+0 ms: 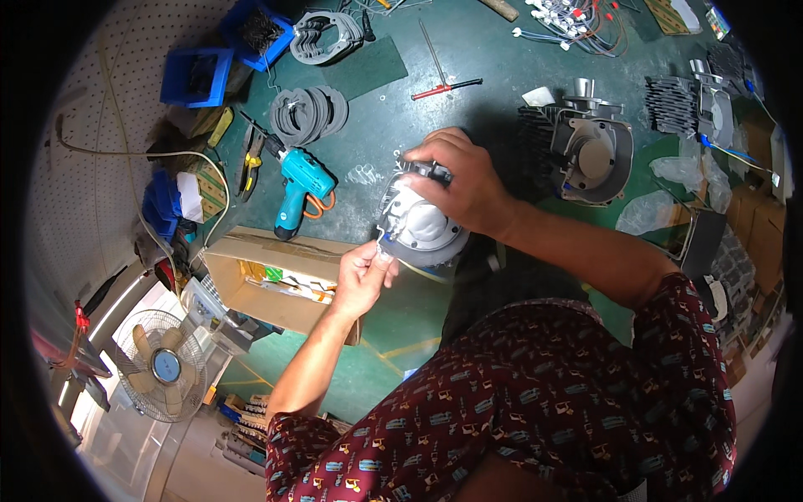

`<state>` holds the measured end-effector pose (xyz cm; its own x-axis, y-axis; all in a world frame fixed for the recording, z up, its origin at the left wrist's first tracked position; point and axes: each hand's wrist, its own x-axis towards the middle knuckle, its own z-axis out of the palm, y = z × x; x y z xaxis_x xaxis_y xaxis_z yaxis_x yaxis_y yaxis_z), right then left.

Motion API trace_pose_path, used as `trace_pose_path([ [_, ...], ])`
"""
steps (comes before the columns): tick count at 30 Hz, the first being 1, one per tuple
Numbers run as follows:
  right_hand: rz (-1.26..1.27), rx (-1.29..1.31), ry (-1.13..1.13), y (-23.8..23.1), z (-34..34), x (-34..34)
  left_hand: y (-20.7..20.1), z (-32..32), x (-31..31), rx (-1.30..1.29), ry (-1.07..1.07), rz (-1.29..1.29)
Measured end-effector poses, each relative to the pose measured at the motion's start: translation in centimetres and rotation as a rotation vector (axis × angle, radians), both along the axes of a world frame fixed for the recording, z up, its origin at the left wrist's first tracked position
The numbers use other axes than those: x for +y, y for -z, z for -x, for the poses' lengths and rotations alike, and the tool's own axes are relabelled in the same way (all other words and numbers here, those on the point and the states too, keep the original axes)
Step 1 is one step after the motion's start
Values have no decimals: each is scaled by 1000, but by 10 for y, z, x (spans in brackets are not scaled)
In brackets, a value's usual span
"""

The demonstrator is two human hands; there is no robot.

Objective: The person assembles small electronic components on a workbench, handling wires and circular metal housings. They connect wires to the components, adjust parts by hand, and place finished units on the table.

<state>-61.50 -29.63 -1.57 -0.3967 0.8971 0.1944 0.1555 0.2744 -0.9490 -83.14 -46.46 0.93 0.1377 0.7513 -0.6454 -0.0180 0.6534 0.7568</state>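
Observation:
A round silver metal motor housing [425, 224] with fins stands tilted at the near edge of the green bench. My right hand [465, 182] is closed over its far upper side, thumb across the rim. At its lower left edge, the fingers of my left hand [365, 274] are pinched together; what lies between them is too small to tell. A bit of blue shows on the housing just above those fingertips. To the left lies a teal cordless drill [303, 186], and several small clear pieces [365, 174] are scattered between it and the housing.
A similar housing [592, 159] sits to the right, another [711, 109] beyond. Grey ring stacks [309, 115], a red-handled screwdriver [447, 89], pliers [249, 163] and blue bins [196, 77] lie farther off. An open cardboard box [276, 314] is near my left forearm; a fan [166, 366] stands lower left.

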Motion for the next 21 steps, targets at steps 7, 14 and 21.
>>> trace_pose_path([
  [7, -19, -27, -18, -4, 6, -3, -14, 9, 23, 800, 513, -677],
  [14, -33, -74, 1, -3, 9, 0, -19, 6, 10, 476, 149, -123],
  [21, -33, -58, -1, -6, 9, -2, -10, 26, 15, -204, -80, 214],
])
